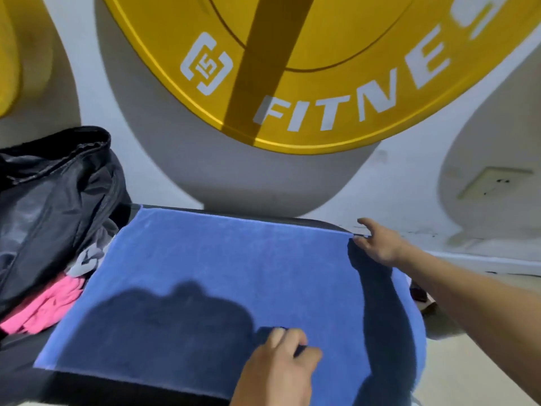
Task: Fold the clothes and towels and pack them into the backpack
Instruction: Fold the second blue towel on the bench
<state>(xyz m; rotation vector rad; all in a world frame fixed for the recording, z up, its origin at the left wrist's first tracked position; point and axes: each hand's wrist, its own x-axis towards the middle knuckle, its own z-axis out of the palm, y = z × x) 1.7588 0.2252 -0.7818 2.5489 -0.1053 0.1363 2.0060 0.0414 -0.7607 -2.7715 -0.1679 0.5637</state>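
The left hand (278, 364) is nearest, low in the head view, its fingers curled down on the near part of the blue towel (222, 273) and bunching a bit of cloth against the thumb. The towel lies spread flat over a dark bench (17, 382). The right hand (380, 244) reaches to the far right corner with fingers fairly straight and touching the edge; whether it pinches it, I cannot tell. At the left stands the black backpack (58, 200), with a pink garment (44, 309) and a grey garment (87, 259) just beside the towel. A yellow weight plate (322, 68) hangs on the wall behind.
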